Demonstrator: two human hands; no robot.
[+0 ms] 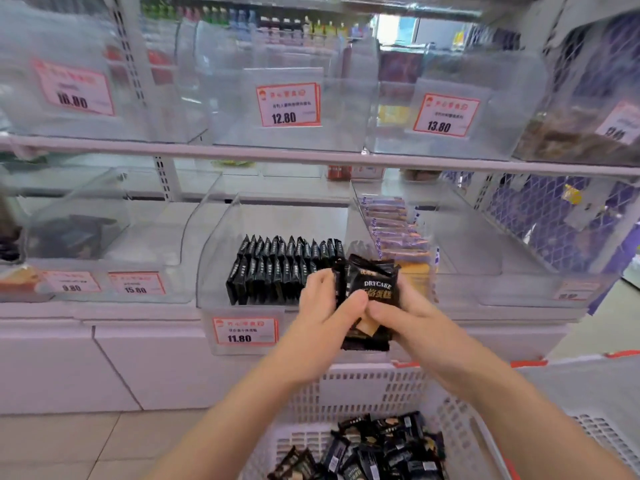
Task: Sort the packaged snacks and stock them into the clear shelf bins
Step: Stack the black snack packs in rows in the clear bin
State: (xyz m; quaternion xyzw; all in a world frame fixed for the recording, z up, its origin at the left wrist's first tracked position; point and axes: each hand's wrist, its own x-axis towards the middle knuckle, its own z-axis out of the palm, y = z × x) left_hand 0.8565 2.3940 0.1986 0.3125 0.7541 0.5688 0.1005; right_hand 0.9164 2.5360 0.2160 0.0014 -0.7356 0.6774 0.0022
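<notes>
A clear shelf bin (pixel 221 237) is partly filled with two rows of black packs (pixel 277 268) stood on end. Below, a white basket (pixel 374 389) is filled with loose black packs. A small stack of black snack packs (pixel 372 289) is held between both hands, in front of the bin. The left hand (pixel 325 303) is closed on its left side and the right hand (pixel 405 313) on its right.

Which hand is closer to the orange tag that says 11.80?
Left. The left hand is just above and right of the 11.80 tag. The right hand is farther right, on the other side of the black snack packs both hands hold.
</notes>
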